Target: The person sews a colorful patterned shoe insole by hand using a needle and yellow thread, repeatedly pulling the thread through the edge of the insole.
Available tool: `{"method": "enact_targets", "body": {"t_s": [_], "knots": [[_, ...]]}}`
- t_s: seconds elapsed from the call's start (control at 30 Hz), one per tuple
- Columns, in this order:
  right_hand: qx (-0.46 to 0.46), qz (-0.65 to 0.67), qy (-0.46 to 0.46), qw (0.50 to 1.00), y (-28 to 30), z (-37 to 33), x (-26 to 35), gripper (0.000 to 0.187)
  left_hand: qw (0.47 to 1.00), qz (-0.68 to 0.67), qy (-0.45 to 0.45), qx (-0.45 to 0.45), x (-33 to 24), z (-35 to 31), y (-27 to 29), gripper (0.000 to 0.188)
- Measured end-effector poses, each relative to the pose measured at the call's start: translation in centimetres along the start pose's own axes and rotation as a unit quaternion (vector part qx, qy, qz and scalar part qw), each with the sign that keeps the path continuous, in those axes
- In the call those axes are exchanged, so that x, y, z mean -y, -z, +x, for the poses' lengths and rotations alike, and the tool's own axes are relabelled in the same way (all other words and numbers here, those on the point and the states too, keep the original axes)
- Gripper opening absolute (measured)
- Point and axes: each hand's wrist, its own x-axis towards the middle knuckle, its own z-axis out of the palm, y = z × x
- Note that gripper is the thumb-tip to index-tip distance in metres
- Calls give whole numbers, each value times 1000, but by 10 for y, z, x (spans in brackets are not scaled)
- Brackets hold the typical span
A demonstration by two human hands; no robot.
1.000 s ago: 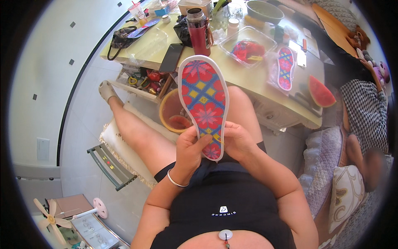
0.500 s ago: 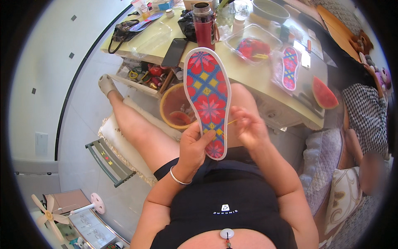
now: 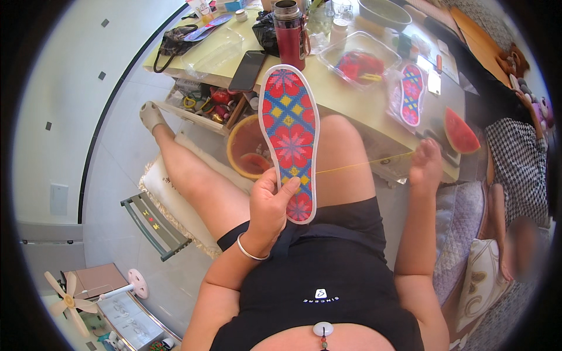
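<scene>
My left hand [image 3: 270, 202] grips an embroidered insole [image 3: 292, 140] near its heel, thumb on the patterned face. Red and pink flowers, blue lattice and yellow diamonds cover it inside a white border. A yellow thread [image 3: 363, 166] runs taut from the insole's right edge to my right hand [image 3: 426, 162], which is out to the right beside the table edge. The fingers of that hand are closed together at the thread's end; a needle cannot be made out. A second, similar insole [image 3: 412, 96] lies on the table in clear wrapping.
The table [image 3: 339, 96] carries a red thermos [image 3: 290, 41], a phone [image 3: 247, 71], a clear tray [image 3: 360, 61] of red and yellow thread and a watermelon slice [image 3: 461, 131]. Below are an open drawer [image 3: 202, 108] and a bin [image 3: 241, 149]. Another person's arm [image 3: 497, 225] is at right.
My right hand has moved away to the right from beside the insole, drawing the yellow thread out long. The left hand still holds the insole, which has shifted slightly left.
</scene>
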Motion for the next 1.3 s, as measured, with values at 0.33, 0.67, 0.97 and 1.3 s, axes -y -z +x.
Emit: {"method": "enact_targets", "body": {"t_s": [0.33, 0.67, 0.97, 1.3], "knots": [[269, -164, -178, 932, -61, -112, -55, 9, 1000, 23, 16, 6, -4, 0, -5, 22], [348, -231, -181, 890, -78, -133, -63, 5, 999, 8, 45, -1, -4, 0, -5, 22], [448, -310, 59, 836, -106, -163, -47, 2, 809, -474, 296, 181, 11, 12, 20, 25], [479, -361, 267, 754, -119, -169, -57, 11, 855, -439, 270, 54, 13, 3, 23, 38]]}}
